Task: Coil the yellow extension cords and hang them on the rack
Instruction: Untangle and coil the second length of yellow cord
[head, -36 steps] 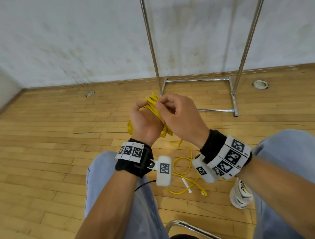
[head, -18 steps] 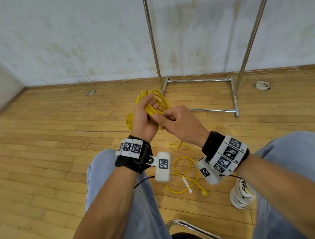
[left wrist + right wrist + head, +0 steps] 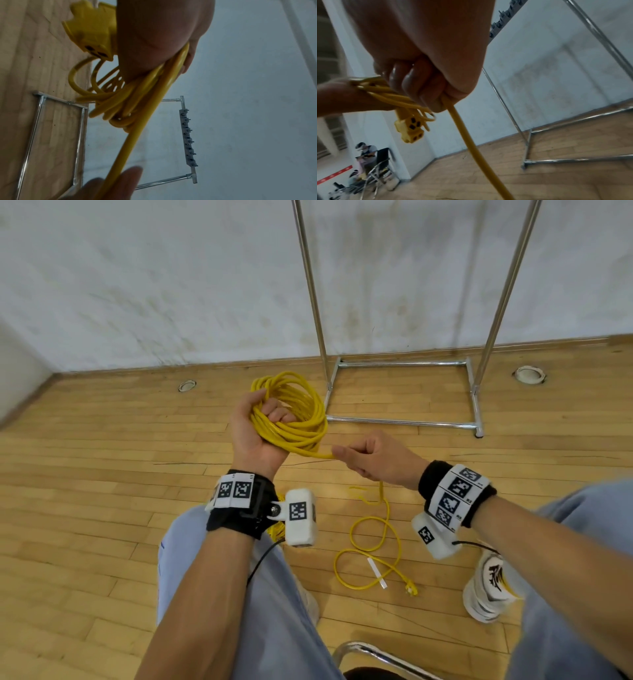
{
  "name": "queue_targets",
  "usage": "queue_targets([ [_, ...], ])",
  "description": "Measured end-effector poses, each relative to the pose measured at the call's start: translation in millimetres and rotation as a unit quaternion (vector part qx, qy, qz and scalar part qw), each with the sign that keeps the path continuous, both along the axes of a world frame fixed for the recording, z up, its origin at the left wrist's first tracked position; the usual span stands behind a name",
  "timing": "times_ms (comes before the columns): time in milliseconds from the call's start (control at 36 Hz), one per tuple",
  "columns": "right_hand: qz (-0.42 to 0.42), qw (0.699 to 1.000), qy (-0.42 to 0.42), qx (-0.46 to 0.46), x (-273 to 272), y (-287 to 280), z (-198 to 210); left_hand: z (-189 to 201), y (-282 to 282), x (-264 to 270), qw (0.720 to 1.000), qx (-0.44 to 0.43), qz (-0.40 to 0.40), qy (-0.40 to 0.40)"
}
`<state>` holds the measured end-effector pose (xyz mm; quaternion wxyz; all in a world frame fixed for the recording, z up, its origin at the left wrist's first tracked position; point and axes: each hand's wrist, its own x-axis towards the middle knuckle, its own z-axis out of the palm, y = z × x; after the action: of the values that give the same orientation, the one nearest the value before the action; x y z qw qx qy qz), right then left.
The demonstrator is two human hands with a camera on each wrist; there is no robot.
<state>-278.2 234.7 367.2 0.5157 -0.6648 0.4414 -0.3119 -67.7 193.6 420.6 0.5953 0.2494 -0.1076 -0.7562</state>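
Gripping round yellow cord coil point(image 3: 291, 419), smooth strand pinched, chrome rack point(image 3: 404, 392)

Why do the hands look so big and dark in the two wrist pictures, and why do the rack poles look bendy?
Left wrist view: the left hand sits right at the lens, shadowed against the pale wall, and the yellow cord is smeared by blur. Right wrist view: the right hand is close and dim too. Head view: the wide-angle lens makes the rack poles lean, and the picture is sharper.
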Motion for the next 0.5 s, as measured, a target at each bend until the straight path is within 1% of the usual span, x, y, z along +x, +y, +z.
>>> queue_targets([
  [111, -0.008, 0.999, 0.031, 0.044, -17.1, -3.2, -19.1, -2.9, 3.1, 12.4, 0.996, -0.015, -0.077, 0.035],
  [222, -0.017, 0.990, 0.102, 0.094, -39.2, -1.3, -45.6, -1.7, 12.8, 27.5, 0.989, -0.056, -0.137, 0.017],
  [306, -0.069, 0.980, 0.136, 0.125, -55.6, -2.6, -58.1, -3.1, 20.1, 42.0, 0.980, -0.082, -0.179, -0.005],
  [361, -0.103, 0.975, 0.140, 0.140, -62.4, -3.3, -60.9, -7.2, 24.5, 49.9, 0.975, -0.093, -0.201, -0.027],
  [500, -0.192, 0.962, 0.117, 0.154, -57.9, -14.7, -59.6, -25.2, 33.3, 49.7, 0.955, -0.081, -0.276, -0.074],
])
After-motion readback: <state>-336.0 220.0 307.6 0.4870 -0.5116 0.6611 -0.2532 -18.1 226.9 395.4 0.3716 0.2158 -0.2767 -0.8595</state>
